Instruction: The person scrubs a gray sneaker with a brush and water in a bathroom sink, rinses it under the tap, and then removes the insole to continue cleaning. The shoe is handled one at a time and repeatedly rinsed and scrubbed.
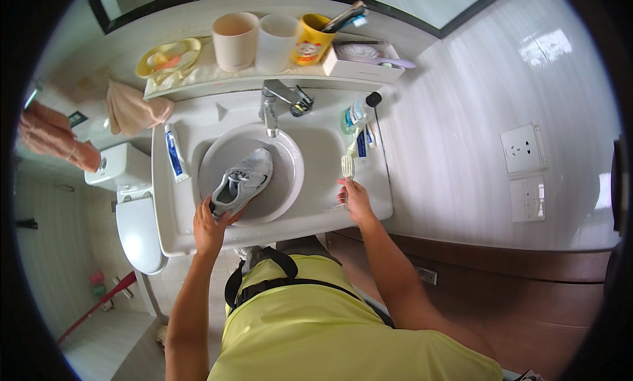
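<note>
My left hand (209, 225) holds a light grey laced sneaker (246, 176) by its heel. The shoe lies tilted in a round white basin (292, 195) set in the washbasin, toe toward the tap, with an orange-red sole edge showing. To the right, my right hand (354, 197) touches the end of a scrub brush with pale bristles (347, 166); how firmly its fingers close on the brush I cannot tell. The pale green handle of the brush points away from me, near a toothpaste tube (361, 146).
A chrome tap (270, 114) stands behind the basin. A mouthwash bottle (357, 115) is at the back right, another toothpaste tube (175, 153) at the left. Cups, including a yellow cup (311, 42), stand on the shelf (207, 82). A toilet (141, 235) is at the left.
</note>
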`<state>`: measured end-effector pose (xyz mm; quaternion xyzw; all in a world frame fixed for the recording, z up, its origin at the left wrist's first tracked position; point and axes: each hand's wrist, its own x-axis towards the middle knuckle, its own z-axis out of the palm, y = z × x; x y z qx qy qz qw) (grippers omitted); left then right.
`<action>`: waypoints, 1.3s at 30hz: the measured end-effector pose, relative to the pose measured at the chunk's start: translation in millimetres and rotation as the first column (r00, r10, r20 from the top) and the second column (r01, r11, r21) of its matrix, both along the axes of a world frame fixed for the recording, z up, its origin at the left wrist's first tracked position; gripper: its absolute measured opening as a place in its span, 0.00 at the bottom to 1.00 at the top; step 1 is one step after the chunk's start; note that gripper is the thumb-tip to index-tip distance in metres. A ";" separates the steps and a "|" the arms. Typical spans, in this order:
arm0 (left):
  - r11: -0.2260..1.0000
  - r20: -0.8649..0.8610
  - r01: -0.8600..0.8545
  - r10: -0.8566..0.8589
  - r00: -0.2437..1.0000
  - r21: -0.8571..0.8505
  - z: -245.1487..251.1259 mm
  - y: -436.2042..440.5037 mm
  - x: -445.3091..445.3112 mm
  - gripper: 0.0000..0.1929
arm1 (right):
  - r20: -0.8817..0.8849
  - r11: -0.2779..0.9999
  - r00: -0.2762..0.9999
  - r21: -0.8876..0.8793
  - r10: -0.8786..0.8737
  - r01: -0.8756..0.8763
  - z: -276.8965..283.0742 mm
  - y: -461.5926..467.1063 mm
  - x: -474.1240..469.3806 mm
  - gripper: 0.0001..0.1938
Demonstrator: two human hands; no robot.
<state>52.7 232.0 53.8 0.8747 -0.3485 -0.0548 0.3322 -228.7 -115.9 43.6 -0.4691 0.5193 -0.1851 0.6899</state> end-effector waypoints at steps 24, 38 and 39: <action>0.993 0.193 0.116 -0.110 0.975 -0.020 28.1 -60.4 -4.6 0.20 | -0.094 0.754 0.970 -0.614 0.224 -0.234 56.6 16.8 153.9 0.20; 0.899 0.417 0.158 -0.338 0.844 0.408 -5.3 -66.2 -24.4 0.22 | 0.618 0.997 0.784 -0.082 0.053 -0.003 109.4 -12.5 242.5 0.25; 0.881 0.453 0.100 -0.332 0.827 0.463 -13.8 -75.6 -28.7 0.23 | 0.618 0.995 0.783 -0.105 0.065 0.000 110.0 -12.5 243.0 0.25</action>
